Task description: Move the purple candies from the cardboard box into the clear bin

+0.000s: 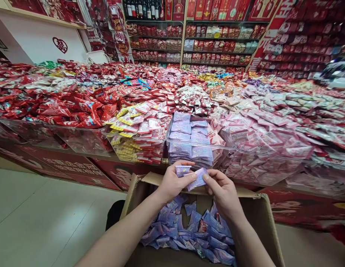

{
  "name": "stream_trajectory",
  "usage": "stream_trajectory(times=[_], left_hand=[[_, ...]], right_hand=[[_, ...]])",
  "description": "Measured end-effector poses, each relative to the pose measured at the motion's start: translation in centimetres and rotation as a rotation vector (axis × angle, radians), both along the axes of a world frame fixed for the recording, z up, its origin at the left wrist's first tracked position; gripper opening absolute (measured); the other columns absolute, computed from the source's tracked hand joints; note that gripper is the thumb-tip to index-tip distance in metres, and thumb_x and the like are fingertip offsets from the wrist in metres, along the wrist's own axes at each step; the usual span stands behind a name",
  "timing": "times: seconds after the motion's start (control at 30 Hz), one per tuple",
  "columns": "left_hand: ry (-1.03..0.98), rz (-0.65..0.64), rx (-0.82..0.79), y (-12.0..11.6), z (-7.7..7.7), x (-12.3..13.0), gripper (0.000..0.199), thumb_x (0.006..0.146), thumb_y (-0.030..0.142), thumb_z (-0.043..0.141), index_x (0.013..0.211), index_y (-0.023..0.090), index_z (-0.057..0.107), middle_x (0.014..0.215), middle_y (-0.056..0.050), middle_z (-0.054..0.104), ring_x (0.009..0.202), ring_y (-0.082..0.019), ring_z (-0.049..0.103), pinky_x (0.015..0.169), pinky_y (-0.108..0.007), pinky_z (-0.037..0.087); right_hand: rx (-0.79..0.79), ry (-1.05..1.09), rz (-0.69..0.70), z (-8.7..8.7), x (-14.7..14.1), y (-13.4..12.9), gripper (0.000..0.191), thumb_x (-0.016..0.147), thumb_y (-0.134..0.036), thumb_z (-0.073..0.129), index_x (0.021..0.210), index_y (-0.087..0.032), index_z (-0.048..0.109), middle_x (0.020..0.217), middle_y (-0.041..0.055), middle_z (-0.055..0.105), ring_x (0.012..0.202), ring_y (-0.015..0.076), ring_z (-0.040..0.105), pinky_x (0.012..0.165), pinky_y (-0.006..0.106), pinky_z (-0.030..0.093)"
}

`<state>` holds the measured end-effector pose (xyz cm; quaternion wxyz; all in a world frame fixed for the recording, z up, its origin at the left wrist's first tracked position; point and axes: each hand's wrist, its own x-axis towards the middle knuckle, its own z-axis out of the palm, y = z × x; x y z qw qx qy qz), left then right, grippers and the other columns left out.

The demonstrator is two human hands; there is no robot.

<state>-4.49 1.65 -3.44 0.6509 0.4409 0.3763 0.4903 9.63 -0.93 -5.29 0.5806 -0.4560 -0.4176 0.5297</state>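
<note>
My left hand [174, 181] is closed on small purple candy packets [183, 170]. Thumb and fingers of my right hand [221, 189] pinch another purple candy packet [199, 179], which my left thumb also touches. Both hands are above an open cardboard box [268, 222] holding many loose purple packets [186, 230], with one red-and-white packet [203, 226] among them. Just beyond my hands, a clear plastic bin [200, 145] contains neat stacks of the same purple packets [180, 136], beside some pinkish-red ones [215, 139].
Neighbouring bins hold yellow-and-pink packets [139, 122], pink packets [272, 133] and red packets [78, 107]. Red printed panels [75, 168] run below the bins. Shelves [217, 39] with boxes and bottles line the back. Tiled floor [44, 211] shows on the left.
</note>
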Motion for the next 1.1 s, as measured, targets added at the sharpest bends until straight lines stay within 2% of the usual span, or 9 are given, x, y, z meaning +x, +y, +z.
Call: stream_trajectory(times=[0.1,0.23,0.37,0.5,0.63,0.73,0.83,0.97,1.1], left_hand=[[-0.065,0.026,-0.059,0.1,0.1,0.0,0.032,0.063,0.033,0.066,0.087,0.014,0.055,0.062,0.002,0.058,0.053,-0.008,0.053,0.052,-0.019,0.041],[-0.138,0.021,-0.109,0.1,0.3,0.1,0.032,0.070,0.039,0.058,0.090,0.015,0.049,0.063,0.000,0.060,0.054,-0.012,0.058,0.053,-0.023,0.044],[-0.151,-0.024,-0.083,-0.1,0.2,0.0,0.030,0.069,0.031,0.057,0.093,0.016,0.047,0.066,-0.001,0.061,0.054,-0.012,0.058,0.054,-0.024,0.045],[-0.208,0.004,-0.075,-0.1,-0.1,-0.2,0.032,0.068,0.022,0.053,0.098,0.018,0.042,0.074,-0.001,0.062,0.059,-0.013,0.060,0.056,-0.026,0.047],[-0.205,0.016,-0.030,-0.2,-0.5,-0.2,0.028,0.074,0.023,0.051,0.099,0.020,0.037,0.090,-0.005,0.062,0.065,-0.015,0.063,0.060,-0.029,0.048],[-0.222,0.004,-0.003,-0.3,-0.6,-0.1,0.027,0.077,0.026,0.051,0.099,0.021,0.036,0.105,-0.008,0.057,0.071,-0.016,0.064,0.064,-0.029,0.047],[-0.231,-0.006,0.030,-0.4,-0.6,-0.1,0.024,0.077,0.029,0.052,0.095,0.021,0.037,0.115,-0.008,0.051,0.078,-0.018,0.063,0.061,-0.027,0.048],[-0.220,-0.038,0.045,-0.4,-0.6,-0.4,0.026,0.076,0.033,0.054,0.092,0.019,0.038,0.105,-0.009,0.057,0.073,-0.019,0.064,0.056,-0.028,0.049],[-0.172,-0.122,0.084,-0.6,-0.9,-0.9,0.041,0.073,0.031,0.058,0.106,0.021,0.036,0.081,-0.004,0.062,0.056,-0.013,0.062,0.051,-0.023,0.047]], right_hand=[[0.075,-0.220,-0.021,2.5,1.2,-0.3,0.018,0.064,-0.027,0.066,0.079,-0.018,0.060,0.067,-0.0008,0.059,0.055,0.0082,0.050,0.051,0.020,0.041],[0.278,-0.412,-0.280,7.6,2.5,2.0,0.018,0.064,-0.026,0.064,0.080,-0.019,0.060,0.068,-0.0004,0.060,0.058,0.0097,0.052,0.052,0.020,0.042],[0.227,-0.508,-0.136,10.9,1.2,7.9,0.015,0.063,-0.028,0.062,0.069,-0.015,0.058,0.057,-0.0011,0.056,0.048,0.0080,0.047,0.043,0.019,0.036],[0.079,-0.702,0.039,11.1,-1.1,12.5,0.013,0.060,-0.025,0.060,0.064,-0.015,0.054,0.048,-0.0022,0.051,0.041,0.0071,0.043,0.036,0.019,0.029],[-0.018,-0.760,0.167,10.0,-2.5,13.7,0.019,0.058,-0.020,0.061,0.074,-0.016,0.051,0.050,-0.0010,0.054,0.044,0.0110,0.050,0.036,0.019,0.033],[0.037,-0.841,0.247,9.5,-2.7,13.9,0.019,0.058,-0.022,0.061,0.074,-0.017,0.051,0.054,-0.0003,0.057,0.046,0.0119,0.053,0.039,0.021,0.035],[0.156,-0.985,0.162,9.8,-2.5,13.9,0.019,0.057,-0.026,0.064,0.071,-0.016,0.055,0.061,0.0017,0.059,0.053,0.0124,0.053,0.047,0.023,0.039],[0.382,-0.869,-0.051,10.8,-1.8,11.2,0.020,0.070,-0.033,0.055,0.077,-0.015,0.057,0.069,0.0030,0.060,0.058,0.0119,0.052,0.052,0.023,0.040],[0.504,-0.837,-0.024,9.0,-1.1,5.2,0.019,0.074,-0.033,0.052,0.082,-0.017,0.058,0.072,0.0036,0.060,0.061,0.0128,0.053,0.056,0.023,0.042]])
